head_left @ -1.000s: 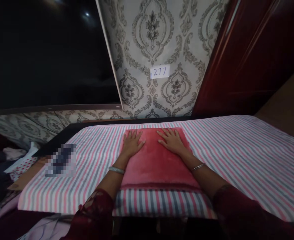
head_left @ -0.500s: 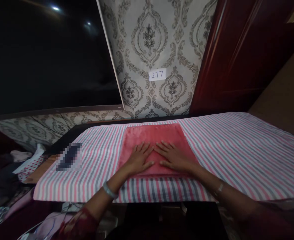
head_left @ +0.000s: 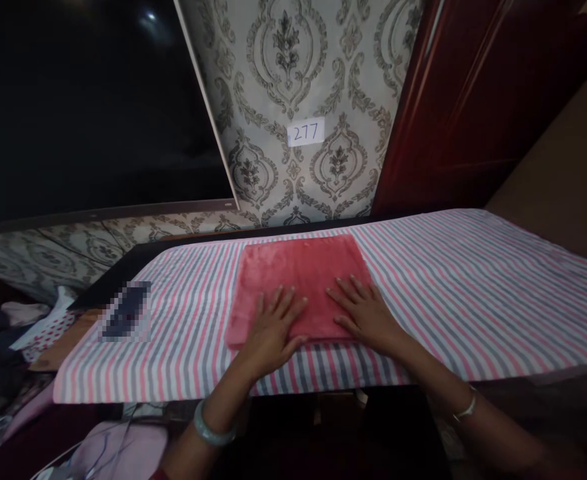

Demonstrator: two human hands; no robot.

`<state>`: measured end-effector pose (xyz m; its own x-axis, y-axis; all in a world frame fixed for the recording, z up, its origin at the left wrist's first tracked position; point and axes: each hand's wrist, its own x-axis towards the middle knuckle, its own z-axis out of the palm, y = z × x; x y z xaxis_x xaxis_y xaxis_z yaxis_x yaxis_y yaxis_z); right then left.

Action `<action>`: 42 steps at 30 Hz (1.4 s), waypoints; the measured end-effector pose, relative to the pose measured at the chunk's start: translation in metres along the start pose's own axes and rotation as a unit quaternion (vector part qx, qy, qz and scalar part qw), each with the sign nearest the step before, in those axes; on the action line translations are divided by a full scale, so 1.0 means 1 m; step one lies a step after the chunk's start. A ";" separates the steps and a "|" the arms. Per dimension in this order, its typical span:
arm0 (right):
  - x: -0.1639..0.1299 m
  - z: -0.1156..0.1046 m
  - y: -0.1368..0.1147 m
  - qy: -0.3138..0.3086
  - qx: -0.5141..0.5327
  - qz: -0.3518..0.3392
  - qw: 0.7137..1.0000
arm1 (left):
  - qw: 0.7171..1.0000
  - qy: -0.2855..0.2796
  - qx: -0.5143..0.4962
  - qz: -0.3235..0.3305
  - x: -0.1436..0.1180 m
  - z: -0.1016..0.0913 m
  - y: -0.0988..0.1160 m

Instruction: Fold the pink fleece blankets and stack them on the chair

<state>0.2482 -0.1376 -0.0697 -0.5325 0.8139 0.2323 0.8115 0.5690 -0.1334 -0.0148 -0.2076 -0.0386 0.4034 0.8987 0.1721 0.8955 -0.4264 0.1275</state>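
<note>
Red towel (head_left: 300, 280) on striped cloth (head_left: 473, 293), left hand (head_left: 272, 330), right hand (head_left: 368, 313) pressing, fingers spread flat

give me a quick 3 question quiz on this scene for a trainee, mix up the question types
1. True or false: both hands lie flat, palms down, on the red towel.
2. Multiple choice: what lies directly under the red towel? A) bare wood B) a striped sheet C) a tiled floor
3. Short answer: what number is written on the white label on the wall?

Key
1. True. The left hand and right hand both rest with fingers spread on the towel's near edge.
2. B. The striped sheet has pink, grey and white stripes.
3. 277, on the label stuck to the patterned wallpaper.
</note>
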 end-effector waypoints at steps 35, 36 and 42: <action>-0.019 0.001 -0.034 0.040 0.024 -0.014 0.999 | 0.974 0.092 0.080 -0.190 -0.016 -0.004 -0.021; -0.018 0.004 -0.035 0.028 0.018 -0.010 0.999 | 0.972 0.085 0.081 -0.205 -0.016 0.001 -0.024; -0.025 0.025 -0.034 0.024 -0.011 -0.004 1.000 | 0.973 0.098 0.066 -0.198 -0.026 0.034 -0.036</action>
<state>0.2278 -0.1749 -0.0952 -0.5268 0.8028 0.2793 0.8130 0.5718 -0.1099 -0.0517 -0.2122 -0.0806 -0.0102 0.9475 0.3195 0.9951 -0.0219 0.0965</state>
